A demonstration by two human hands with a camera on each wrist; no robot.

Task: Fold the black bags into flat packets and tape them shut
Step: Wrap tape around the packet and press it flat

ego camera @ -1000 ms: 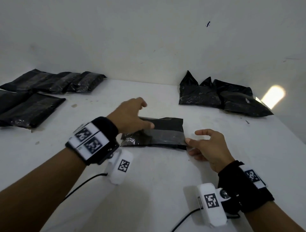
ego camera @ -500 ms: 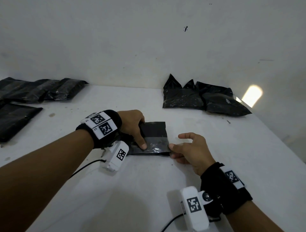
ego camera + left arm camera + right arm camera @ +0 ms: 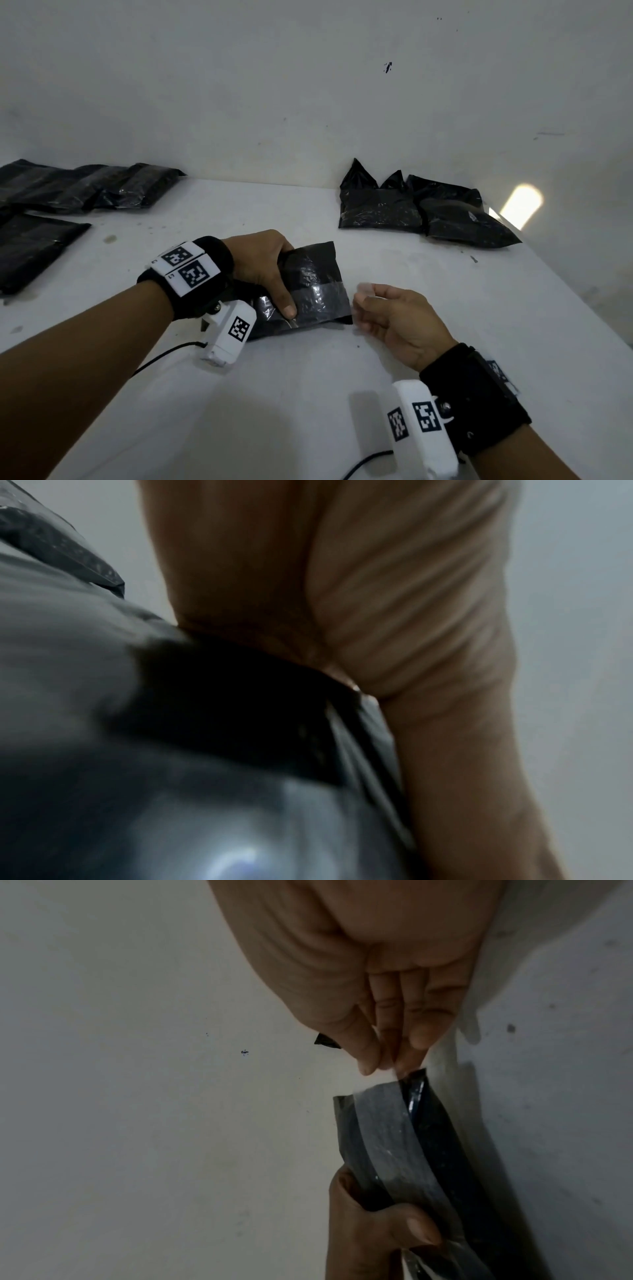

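Black bag (image 3: 308, 284), folded into a packet, lies mid-bench (image 3: 308, 394) with a clear tape strip (image 3: 322, 298) across it. The left hand (image 3: 263, 263) grips the packet's left end, thumb pressed onto the tape. The right hand (image 3: 397, 322) pinches the tape's free end just off the packet's right edge. Finished packets (image 3: 85, 188) lie far left; unfolded bags (image 3: 421, 209) rest against the wall at right.
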